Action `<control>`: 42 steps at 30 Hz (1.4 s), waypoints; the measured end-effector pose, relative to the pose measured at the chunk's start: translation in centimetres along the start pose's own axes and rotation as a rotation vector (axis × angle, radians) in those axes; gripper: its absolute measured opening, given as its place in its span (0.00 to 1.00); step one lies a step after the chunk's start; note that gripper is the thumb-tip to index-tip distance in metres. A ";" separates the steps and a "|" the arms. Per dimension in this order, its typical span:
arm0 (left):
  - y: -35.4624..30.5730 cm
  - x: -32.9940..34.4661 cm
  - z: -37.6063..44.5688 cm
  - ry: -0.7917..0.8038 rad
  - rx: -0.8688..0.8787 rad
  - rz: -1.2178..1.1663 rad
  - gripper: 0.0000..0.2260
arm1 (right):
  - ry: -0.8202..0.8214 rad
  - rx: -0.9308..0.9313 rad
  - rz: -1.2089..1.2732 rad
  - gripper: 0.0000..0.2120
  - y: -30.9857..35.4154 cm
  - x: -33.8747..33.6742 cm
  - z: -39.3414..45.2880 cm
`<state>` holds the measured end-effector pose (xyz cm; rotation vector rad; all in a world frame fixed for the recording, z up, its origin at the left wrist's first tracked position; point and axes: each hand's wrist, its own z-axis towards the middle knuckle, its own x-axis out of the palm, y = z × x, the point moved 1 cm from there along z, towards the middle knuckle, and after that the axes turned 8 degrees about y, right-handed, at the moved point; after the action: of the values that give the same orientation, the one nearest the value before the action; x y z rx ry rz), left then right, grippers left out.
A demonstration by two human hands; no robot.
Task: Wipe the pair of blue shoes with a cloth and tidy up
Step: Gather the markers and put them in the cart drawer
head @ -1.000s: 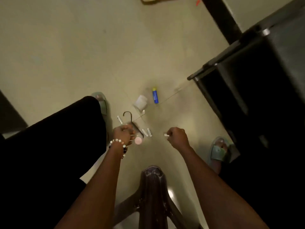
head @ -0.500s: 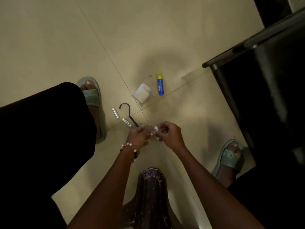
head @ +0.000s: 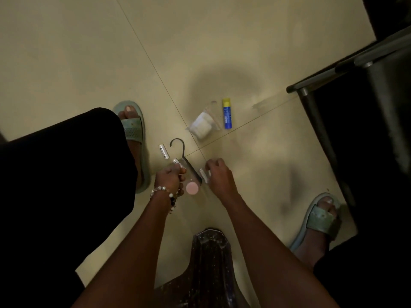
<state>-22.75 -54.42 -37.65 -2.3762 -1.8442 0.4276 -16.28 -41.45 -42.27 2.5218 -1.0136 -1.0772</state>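
- Looks like the tidy-up part to me: the person sits low and reaches both arms down to small stuff scattered on the floor (head: 77, 63).
- Left hand (head: 170, 178) is curled shut around a small silvery tube (head: 178, 163), its tip poking out past the knuckles.
- Right hand (head: 219, 176) is loosely curled, fingertips touching another little white tube (head: 204, 175); can't tell if it's actually gripped.
- Between the hands: a dark hook (head: 184, 156) and a pink round thing (head: 192, 188).
- Further out past the right hand: a clear bag with something white (head: 202, 126) and a blue and yellow stick (head: 226, 114).
- A third tube (head: 164, 151) lies just beyond the left hand.
- No blue shoes or cloth anywhere in view, only green sandals on the feet.
- Next move, I'd guess: gather the loose tubes, then the bag.
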 end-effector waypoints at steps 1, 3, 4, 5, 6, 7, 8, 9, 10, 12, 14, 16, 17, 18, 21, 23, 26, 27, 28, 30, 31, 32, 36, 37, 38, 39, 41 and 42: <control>0.0 -0.1 0.1 -0.001 0.002 -0.005 0.15 | -0.008 0.016 0.044 0.14 -0.1 -0.3 0.0; 0.0 0.3 -0.2 -0.010 0.030 0.007 0.17 | -0.062 0.094 0.177 0.13 -0.7 -1.1 -0.1; 0.0 0.7 -0.5 -0.010 0.053 0.022 0.18 | -0.099 0.148 0.289 0.14 -0.9 -1.7 -0.3; 0.0 1.2 -0.8 -0.001 0.068 0.031 0.19 | -0.121 0.193 0.423 0.14 -0.6 -2.5 -0.7; 0.0 1.8 -1.0 0.019 0.076 0.021 0.20 | -0.114 0.203 0.570 0.14 0.0 -3.3 -1.3; -0.1 2.3 -1.1 0.053 0.076 0.002 0.21 | -0.057 0.182 0.690 0.15 0.8 -4.2 -1.9; -0.1 2.8 -1.1 0.105 0.064 -0.016 0.22 | 0.028 0.128 0.776 0.15 1.7 -4.8 -2.6; -0.2 3.2 -1.1 0.163 0.043 -0.016 0.23 | 0.110 0.068 0.792 0.16 2.3 -5.3 -3.1; -0.2 3.5 -1.2 0.205 0.023 -0.010 0.24 | 0.148 0.022 0.807 0.15 2.8 -5.6 -3.6; -0.1 3.5 -1.0 0.201 0.018 -0.032 0.21 | 0.003 0.073 0.843 0.11 2.8 -5.6 -3.7; -0.2 2.8 -0.8 0.116 0.032 -0.100 0.17 | -0.250 0.252 0.806 0.06 2.0 -4.8 -2.9; -0.3 1.7 0.0 0.029 0.029 -0.116 0.16 | -0.236 0.337 0.603 0.06 1.8 -3.2 -1.5; -0.3 1.1 0.4 0.001 0.027 -0.119 0.15 | -0.147 0.334 0.510 0.07 2.0 -2.3 -0.8; -0.5 0.6 0.7 -0.013 0.025 -0.137 0.15 | -0.080 0.318 0.427 0.09 2.4 -1.3 -0.2; -0.7 -0.2 1.3 0.013 0.010 -0.208 0.16 | -0.078 0.322 0.288 0.12 3.4 0.2 0.7; -0.8 -0.2 1.2 0.028 0.001 -0.200 0.17 | -0.118 0.334 0.316 0.10 3.4 0.0 0.5; -0.5 0.3 1.1 0.022 -0.018 -0.137 0.17 | -0.153 0.322 0.543 0.08 3.3 -1.6 -0.2; -0.4 0.6 1.0 0.019 -0.020 -0.120 0.17 | -0.121 0.260 0.616 0.08 3.6 -2.3 -0.7; -0.3 0.9 0.8 0.023 -0.025 -0.125 0.18 | -0.066 0.180 0.664 0.07 4.1 -3.2 -1.3; -0.3 1.3 0.5 0.049 -0.042 -0.172 0.21 | 0.038 0.043 0.669 0.08 5.5 -4.2 -2.4; -0.4 1.4 0.3 0.071 -0.051 -0.207 0.22 | 0.059 0.002 0.655 0.08 6.1 -4.3 -2.7; -0.4 1.2 0.2 0.094 -0.061 -0.238 0.23 | 0.068 -0.025 0.648 0.08 6.6 -4.4 -2.9; -0.5 -0.2 0.7 0.132 -0.097 -0.309 0.23 | -0.068 0.010 0.630 0.06 7.5 -4.7 -1.1; -0.6 -0.8 1.0 0.108 -0.099 -0.323 0.22 | -0.125 0.047 0.619 0.05 7.7 -4.6 -0.3; -0.8 -1.3 1.2 0.075 -0.104 -0.342 0.22 | -0.152 0.061 0.567 0.04 8.0 -4.3 0.6; -0.9 -1.8 1.5 0.031 -0.112 -0.363 0.22 | -0.140 0.030 0.455 0.04 8.3 -3.6 1.4; -0.8 -2.7 2.3 -0.029 -0.124 -0.410 0.22 | -0.051 -0.077 0.108 0.05 9.4 -1.5 2.6; -0.6 -3.1 2.7 -0.049 -0.132 -0.433 0.22 | -0.022 -0.119 -0.065 0.06 10.0 -0.5 2.8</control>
<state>-24.70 -57.46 -39.56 -1.9631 -2.3928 0.3271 -23.61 -48.30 -39.59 2.4681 -0.8508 -1.1504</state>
